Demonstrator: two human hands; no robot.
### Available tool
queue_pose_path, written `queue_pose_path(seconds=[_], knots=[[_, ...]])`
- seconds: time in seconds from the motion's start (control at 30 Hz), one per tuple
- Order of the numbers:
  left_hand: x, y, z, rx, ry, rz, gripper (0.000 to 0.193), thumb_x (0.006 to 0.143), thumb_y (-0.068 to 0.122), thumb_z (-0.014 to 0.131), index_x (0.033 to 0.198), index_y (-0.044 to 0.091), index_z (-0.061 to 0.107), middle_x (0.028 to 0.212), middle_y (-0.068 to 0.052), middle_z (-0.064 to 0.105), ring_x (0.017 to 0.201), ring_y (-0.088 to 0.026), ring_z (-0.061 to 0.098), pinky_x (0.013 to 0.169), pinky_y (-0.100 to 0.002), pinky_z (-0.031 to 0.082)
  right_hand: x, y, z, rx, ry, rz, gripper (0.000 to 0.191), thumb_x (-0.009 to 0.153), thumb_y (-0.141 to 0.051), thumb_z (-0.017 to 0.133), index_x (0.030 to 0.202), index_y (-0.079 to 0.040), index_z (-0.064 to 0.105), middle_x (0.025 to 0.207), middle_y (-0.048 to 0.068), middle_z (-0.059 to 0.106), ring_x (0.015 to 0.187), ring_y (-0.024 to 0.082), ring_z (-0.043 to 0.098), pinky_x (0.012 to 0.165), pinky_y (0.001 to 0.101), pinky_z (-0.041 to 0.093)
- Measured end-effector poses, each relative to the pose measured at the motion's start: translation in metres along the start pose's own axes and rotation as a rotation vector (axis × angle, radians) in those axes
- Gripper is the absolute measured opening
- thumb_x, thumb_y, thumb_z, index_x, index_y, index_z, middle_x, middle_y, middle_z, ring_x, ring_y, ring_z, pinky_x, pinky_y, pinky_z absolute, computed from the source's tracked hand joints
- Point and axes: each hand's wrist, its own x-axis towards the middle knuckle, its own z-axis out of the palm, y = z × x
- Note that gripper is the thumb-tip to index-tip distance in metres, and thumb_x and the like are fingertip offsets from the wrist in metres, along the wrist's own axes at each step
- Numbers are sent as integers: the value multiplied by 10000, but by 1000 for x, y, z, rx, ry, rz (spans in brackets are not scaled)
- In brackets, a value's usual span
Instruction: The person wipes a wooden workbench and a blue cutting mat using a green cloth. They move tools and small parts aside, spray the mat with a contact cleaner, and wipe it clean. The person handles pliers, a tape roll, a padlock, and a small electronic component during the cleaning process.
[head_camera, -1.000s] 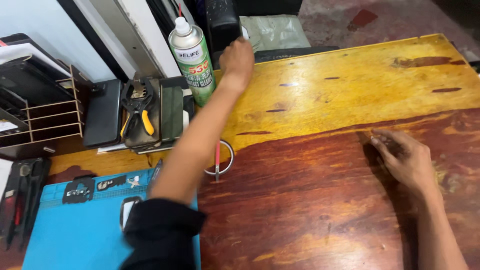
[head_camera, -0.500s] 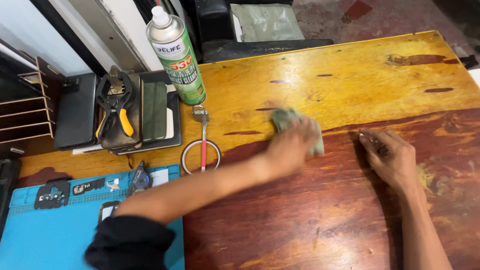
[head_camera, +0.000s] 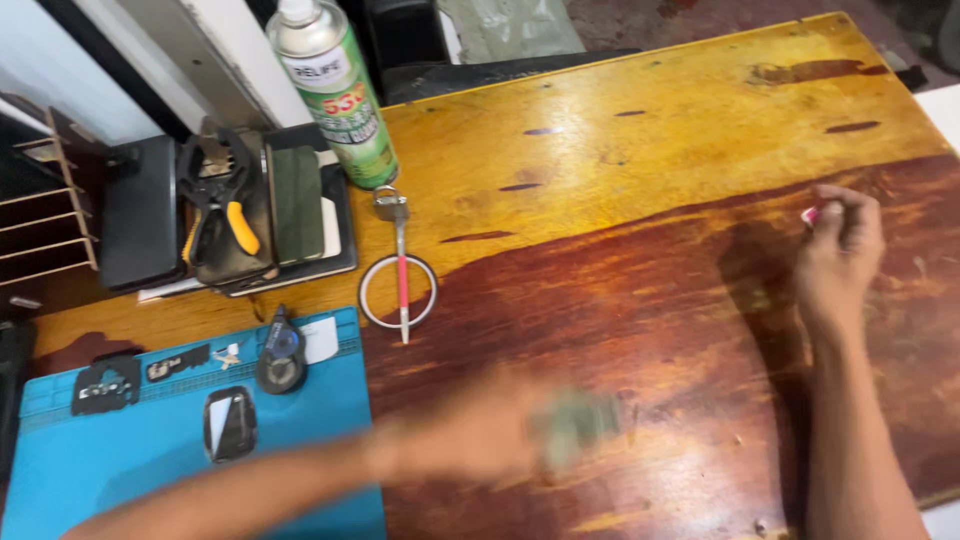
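Nearby, spray can (head_camera: 335, 95), pliers (head_camera: 215, 200) and blue mat (head_camera: 150, 460) flank both hands.

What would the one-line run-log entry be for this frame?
left hand: blurred, on greenish cloth | right hand: pinching small pink item | surface: wooden table

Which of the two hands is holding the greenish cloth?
The left hand, motion-blurred low over the dark wood, holds the cloth. The right hand, near the table's right edge, pinches only something tiny and pink.
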Motion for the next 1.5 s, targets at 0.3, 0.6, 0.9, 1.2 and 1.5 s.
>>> queue_pose_path(seconds=[0.3,0.6,0.9,1.2,1.5], knots=[[205,-125,-150,490,913,-443,448,928,262,564,1346,99,571,1286,-218,632,1185,-435,573,961,-607,435,-5,-29,32,-920,-320,179,894,913,-782,465,1503,-113,421,1341,340,377,1288,518,336,1073,724,188],[259,-85,-12,655,171,-114,680,846,87,549,1519,66,451,1610,-202,352,1522,-370,293,1264,-525,195,-1,0,22,-893,-186,195,691,1088,-586,349,1544,-71,408,1256,320,404,1201,490,367,1027,705,219],[75,-24,78,326,-314,362,787,820,207,655,1561,150,394,1676,-258,212,1543,-463,184,1291,-558,121,-7,-26,28,-915,-375,23,759,1047,-659,381,1518,-63,409,1225,285,408,1187,436,368,1066,652,232],[-39,3,49,-73,-478,219,488,920,218,586,1399,131,561,1291,-88,534,1172,-241,469,1017,-429,373,-59,-117,107,-806,-970,-198,944,840,-824,382,1579,-243,307,1084,191,450,1041,336,427,962,569,321],[17,-12,-75,-318,508,-542,371,1009,419,542,1068,77,671,777,1,696,693,-120,664,639,-337,550,-63,-97,107,-731,-857,-238,831,924,-782,361,1568,-256,346,1202,251,459,1161,399,449,1043,648,293]])
